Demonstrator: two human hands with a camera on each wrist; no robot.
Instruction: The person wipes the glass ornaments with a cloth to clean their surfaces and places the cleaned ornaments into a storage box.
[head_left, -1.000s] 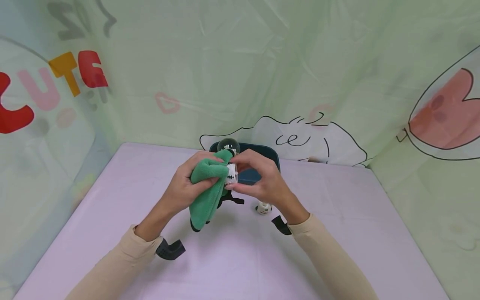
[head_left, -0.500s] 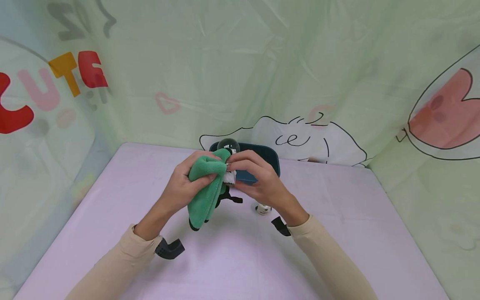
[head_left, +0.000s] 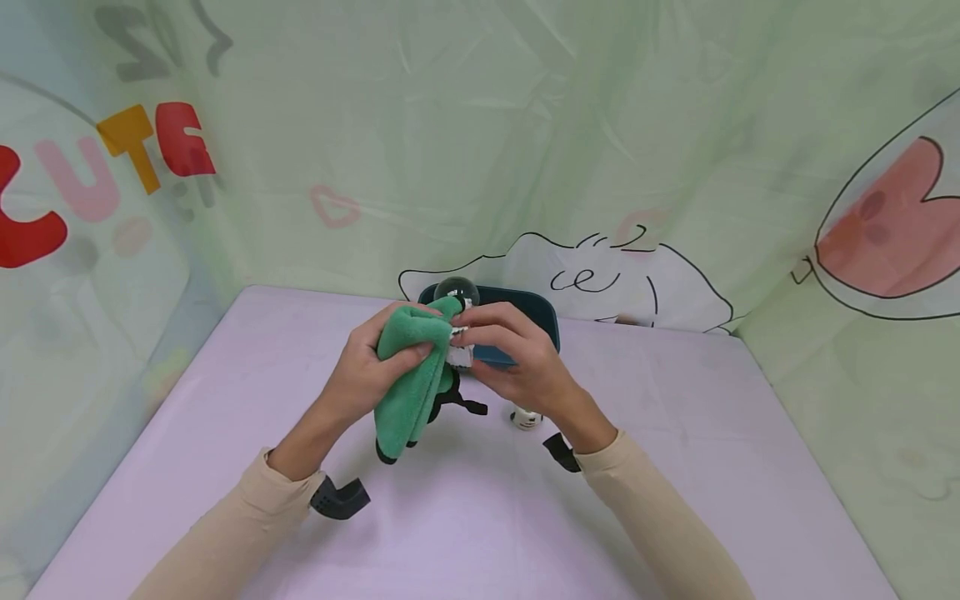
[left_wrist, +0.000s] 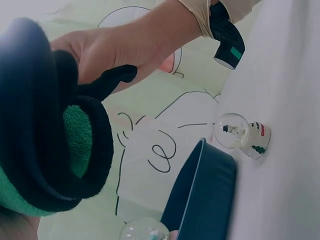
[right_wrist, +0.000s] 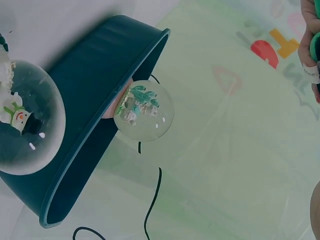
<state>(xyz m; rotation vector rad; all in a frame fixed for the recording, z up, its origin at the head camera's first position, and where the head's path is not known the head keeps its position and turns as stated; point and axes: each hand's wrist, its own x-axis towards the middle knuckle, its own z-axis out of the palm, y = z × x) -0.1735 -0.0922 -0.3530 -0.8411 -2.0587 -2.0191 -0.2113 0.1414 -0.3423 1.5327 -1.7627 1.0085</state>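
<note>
A green fleece piece with black edging (head_left: 412, 379) hangs above the table, gripped by my left hand (head_left: 367, 367) with the thumb across its front. A black strap dangles from it. My right hand (head_left: 525, 354) pinches a white tag (head_left: 460, 357) with dark marks at the fleece's right side. Its fingertips touch the fleece edge. In the left wrist view the fleece (left_wrist: 77, 137) shows a black-bound opening; the right wrist view catches only a sliver of fleece and the tag (right_wrist: 311, 75).
Behind the hands a teal tub (head_left: 536, 308) contains a snow globe (right_wrist: 144, 111), its dome above the rim. Another snow globe (left_wrist: 245, 134), with a snowman inside, stands on the lilac tabletop (head_left: 465, 517). Printed curtains (head_left: 480, 150) hang behind and beside the table.
My right fingers have shifted over the white tag, folding it and covering more of it. Both hands and the fleece have moved slightly left.
</note>
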